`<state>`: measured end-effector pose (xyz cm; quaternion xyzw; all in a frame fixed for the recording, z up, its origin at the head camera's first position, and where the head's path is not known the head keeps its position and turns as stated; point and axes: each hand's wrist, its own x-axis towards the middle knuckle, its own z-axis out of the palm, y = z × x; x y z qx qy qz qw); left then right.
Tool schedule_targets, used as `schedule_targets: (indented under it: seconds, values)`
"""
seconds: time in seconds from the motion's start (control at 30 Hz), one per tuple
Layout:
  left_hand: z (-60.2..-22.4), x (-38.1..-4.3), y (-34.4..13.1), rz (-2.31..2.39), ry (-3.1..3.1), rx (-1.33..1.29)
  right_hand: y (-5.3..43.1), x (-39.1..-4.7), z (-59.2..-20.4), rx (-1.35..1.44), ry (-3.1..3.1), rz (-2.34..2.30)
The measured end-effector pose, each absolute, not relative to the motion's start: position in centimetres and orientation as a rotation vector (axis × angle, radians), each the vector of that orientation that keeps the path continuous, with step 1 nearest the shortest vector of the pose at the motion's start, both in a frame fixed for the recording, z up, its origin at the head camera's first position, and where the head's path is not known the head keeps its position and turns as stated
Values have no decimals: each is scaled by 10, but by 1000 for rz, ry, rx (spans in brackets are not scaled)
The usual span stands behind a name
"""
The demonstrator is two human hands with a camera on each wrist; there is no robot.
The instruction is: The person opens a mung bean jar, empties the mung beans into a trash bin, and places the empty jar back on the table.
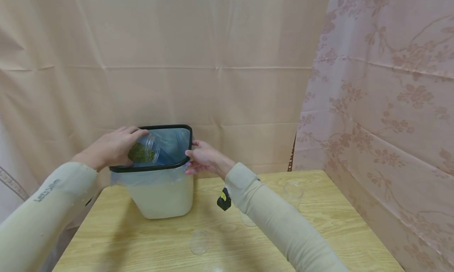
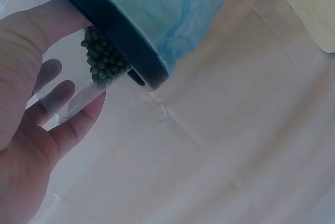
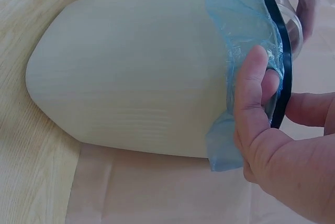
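Note:
A cream bin (image 1: 163, 199) with a black rim (image 1: 152, 168) stands on the table, lined with a thin blue bag (image 1: 173, 140) folded over its edge. My left hand (image 1: 115, 146) grips a clear jar (image 1: 152, 148) tilted sideways at the bin's mouth. Inside the jar lie small green beans (image 2: 103, 59), gathered toward its mouth end in the left wrist view. My right hand (image 1: 205, 157) pinches the rim's right side, thumb on the rim and fingers against the bag; the right wrist view shows these fingers (image 3: 251, 88) below the rim. The bin's bottom inside is hidden.
Clear round lid-like pieces lie on the wooden table (image 1: 308, 232): one disc (image 1: 200, 242) near the front, another disc (image 1: 293, 190) at the back right. A black and yellow item (image 1: 224, 200) shows by the right wrist. Beige cloth (image 1: 213, 67) hangs behind, patterned cloth (image 1: 397, 106) at right.

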<state>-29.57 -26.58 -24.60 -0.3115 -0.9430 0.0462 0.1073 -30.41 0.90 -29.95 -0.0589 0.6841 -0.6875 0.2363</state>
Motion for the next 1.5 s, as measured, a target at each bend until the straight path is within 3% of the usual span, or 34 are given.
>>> schedule_targets:
  seconds: [1.5]
  values:
    - [-235, -300, -249, 200, -2808, -903, 6, -305, -302, -142, 1871, -1924]
